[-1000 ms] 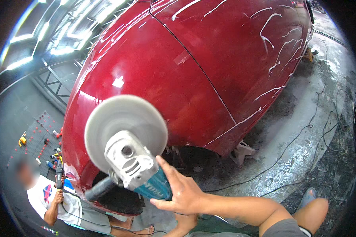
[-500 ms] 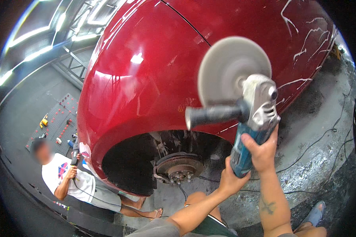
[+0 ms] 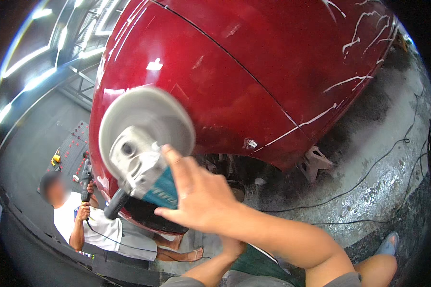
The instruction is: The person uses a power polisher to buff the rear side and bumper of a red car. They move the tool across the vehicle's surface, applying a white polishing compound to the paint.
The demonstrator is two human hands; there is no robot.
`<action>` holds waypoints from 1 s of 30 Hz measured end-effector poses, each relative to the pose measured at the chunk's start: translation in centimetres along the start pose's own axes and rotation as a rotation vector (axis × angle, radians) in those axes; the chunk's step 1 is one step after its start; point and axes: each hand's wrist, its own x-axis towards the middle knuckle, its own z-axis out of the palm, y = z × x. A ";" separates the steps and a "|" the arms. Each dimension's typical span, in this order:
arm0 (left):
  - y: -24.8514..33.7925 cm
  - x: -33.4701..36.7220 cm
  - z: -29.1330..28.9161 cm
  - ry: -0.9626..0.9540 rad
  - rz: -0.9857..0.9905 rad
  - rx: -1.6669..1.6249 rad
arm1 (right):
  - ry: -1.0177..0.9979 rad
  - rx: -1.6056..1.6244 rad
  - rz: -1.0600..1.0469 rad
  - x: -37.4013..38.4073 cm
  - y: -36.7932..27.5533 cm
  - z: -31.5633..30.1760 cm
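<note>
A teal and silver rotary polisher (image 3: 138,160) carries a round whitish pad (image 3: 153,107), blurred by spinning, in front of the red car's (image 3: 254,110) fender. Whether the pad touches the paint I cannot tell. My right hand (image 3: 201,193) is closed over the teal body just behind the silver head, thumb below and fingers above. My left hand (image 3: 232,246) is at the polisher's rear end, its fingers mostly hidden behind my right wrist. The black side handle (image 3: 117,204) points down at the left, with neither hand on it. White streaks (image 3: 299,126) of liquid mark the panel.
At left, another person (image 3: 93,217) in a white shirt holds a corded dark power tool (image 3: 86,181) with both hands. A black cord (image 3: 349,193) winds over the wet grey floor (image 3: 368,191) at right. A pegboard (image 3: 72,148) hangs on the far wall.
The polisher has swung from right to left, its side handle now pointing down. My right forearm has crossed over my left one, and more of the panel at right shows.
</note>
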 end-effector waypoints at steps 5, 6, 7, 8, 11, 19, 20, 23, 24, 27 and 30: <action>-0.4 1.0 -0.4 -0.091 -0.037 -0.156 | -0.050 0.080 0.028 -2.0 0.4 1.8; -0.7 1.0 0.1 -0.117 -0.049 -0.198 | -0.015 0.126 0.106 -3.0 1.4 1.6; -1.1 1.2 0.4 -0.134 -0.066 -0.233 | 0.021 0.179 0.174 -3.7 2.1 1.5; -1.3 1.2 0.6 -0.154 -0.082 -0.266 | 0.060 0.232 0.242 -4.5 2.9 1.2; -0.2 3.1 0.6 -0.205 -0.071 -0.345 | 0.276 0.484 0.336 -7.2 5.4 0.0; -2.5 3.8 -2.4 -0.270 0.048 -0.014 | 0.529 0.688 0.346 -12.6 10.2 2.3; -0.9 4.3 -2.8 -0.287 0.069 0.039 | 0.561 0.734 0.369 -13.3 10.7 2.8; 0.7 5.2 -4.2 -0.348 0.041 0.169 | 0.562 0.693 0.471 -15.2 12.8 3.7; 0.9 5.2 -4.4 -0.372 0.000 0.208 | 0.546 0.758 0.486 -16.1 14.5 4.3; 1.9 5.1 -3.3 -0.425 -0.056 0.285 | 0.555 1.111 0.484 -17.6 15.9 2.5; 3.1 4.9 -1.4 -0.434 -0.043 0.296 | 0.601 1.115 0.458 -18.4 17.3 0.7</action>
